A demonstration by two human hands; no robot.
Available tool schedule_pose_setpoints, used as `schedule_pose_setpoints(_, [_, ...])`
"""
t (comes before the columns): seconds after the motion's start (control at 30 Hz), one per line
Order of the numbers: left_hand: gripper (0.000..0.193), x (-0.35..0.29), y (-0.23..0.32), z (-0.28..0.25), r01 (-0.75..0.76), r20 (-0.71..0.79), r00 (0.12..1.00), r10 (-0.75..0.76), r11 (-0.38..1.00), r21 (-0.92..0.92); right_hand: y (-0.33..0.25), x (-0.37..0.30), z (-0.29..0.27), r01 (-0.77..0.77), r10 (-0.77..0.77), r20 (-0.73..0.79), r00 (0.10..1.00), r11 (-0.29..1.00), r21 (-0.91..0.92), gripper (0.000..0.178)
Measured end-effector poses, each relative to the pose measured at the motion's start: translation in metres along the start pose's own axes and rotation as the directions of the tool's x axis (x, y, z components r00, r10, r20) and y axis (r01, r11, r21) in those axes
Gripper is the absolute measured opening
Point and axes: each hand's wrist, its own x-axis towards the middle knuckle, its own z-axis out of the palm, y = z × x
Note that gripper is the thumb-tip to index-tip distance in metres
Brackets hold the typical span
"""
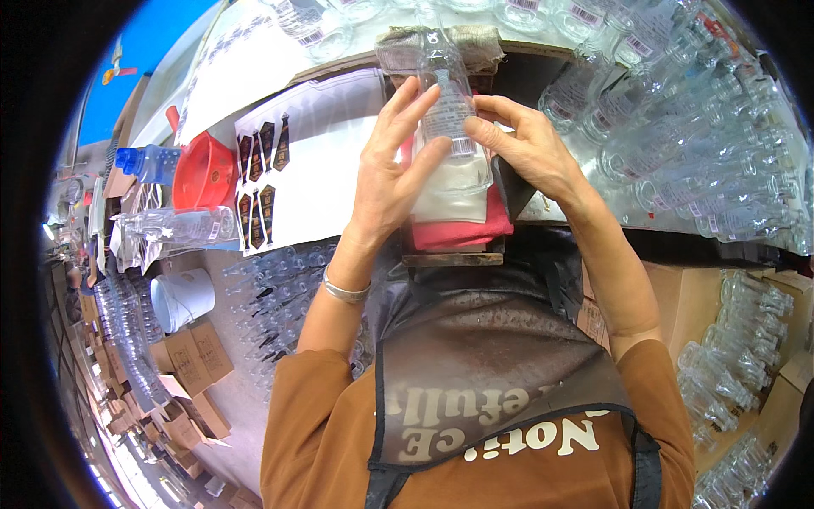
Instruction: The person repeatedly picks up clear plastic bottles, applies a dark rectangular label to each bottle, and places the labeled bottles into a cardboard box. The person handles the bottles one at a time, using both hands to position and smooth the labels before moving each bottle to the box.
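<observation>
Nearest us, past the dark translucent apron [492, 365], a folded red cloth [462, 235] with a white cloth [458, 206] over it pads a low stand. On this padding lies the clear glass bottle [454, 114], its base toward us and its neck pointing far. Our left hand [386, 174] is half open, fingers spread, their tips and thumb on the bottle's left and upper face; our right hand [536, 148] is loosely curled, thumb and forefinger at its right side. We judge the step in hand to be steadying the bottle and working its surface; the next move calls for light, even pressure without letting it roll. Farther left, dark tie-shaped stickers [284, 142] lie on a white sheet [326, 153]; far right, clear glass bottles [712, 144] crowd the bench.
</observation>
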Motion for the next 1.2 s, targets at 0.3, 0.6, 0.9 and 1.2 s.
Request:
schedule_pose_setpoints(0.3, [0.054, 0.000, 0.003, 0.000, -0.011, 0.014, 1.000, 0.011, 1.000, 0.026, 0.024, 0.000, -0.010, -0.048, 0.055, -0.017, 0.998, 0.950, 0.310, 0.054])
schedule_pose_setpoints(0.6, [0.055, 0.001, 0.002, -0.001, -0.052, 0.025, 0.998, 0.050, 0.993, 0.103, -0.009, -0.003, -0.027, 0.065, -0.035, -0.109, 0.993, 0.957, 0.283, 0.034])
schedule_pose_setpoints(0.9, [0.077, -0.001, 0.004, 0.000, 0.006, 0.008, 1.000, -0.006, 1.000, 0.000, -0.031, 0.032, -0.034, 0.468, -0.541, -0.050, 0.840, 0.767, -0.439, 0.029])
schedule_pose_setpoints(1.2, [0.117, -0.034, -0.004, 0.000, -0.035, 0.013, 0.999, 0.034, 0.988, 0.147, -0.077, -0.009, 0.011, 0.768, -0.719, 0.364, 0.593, 0.368, -0.524, 0.027])
